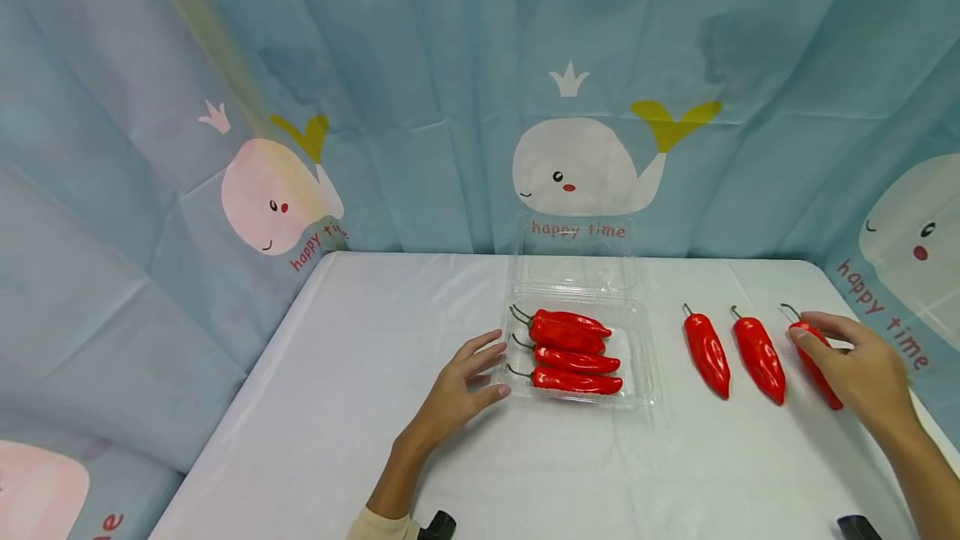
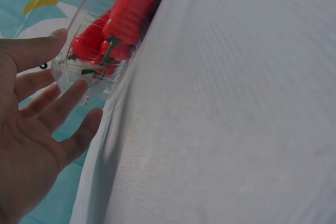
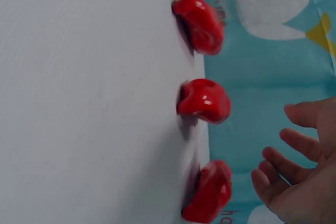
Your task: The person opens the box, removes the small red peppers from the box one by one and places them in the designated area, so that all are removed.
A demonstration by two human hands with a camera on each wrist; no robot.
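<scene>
clear lidded container (image 1: 639,357) and red peppers (image 1: 573,359) on a white cloth (image 1: 360,340).
four peppers lie inside, lid raised; three loose peppers (image 1: 759,365) lie in a row to the right. the left hand (image 1: 459,377), fingers spread, is at the container's left wall; contact cannot be told. the right hand (image 1: 862,369), thumb and fingers apart, is just beside the rightmost loose pepper (image 1: 817,375).

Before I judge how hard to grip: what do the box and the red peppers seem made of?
Box: probably thin plastic, clear and shiny; the red peppers show through its ribbed wall. Peppers: smooth, glossy surface with bright highlights; could be real flesh or moulded plastic, the look leaves it open.
</scene>
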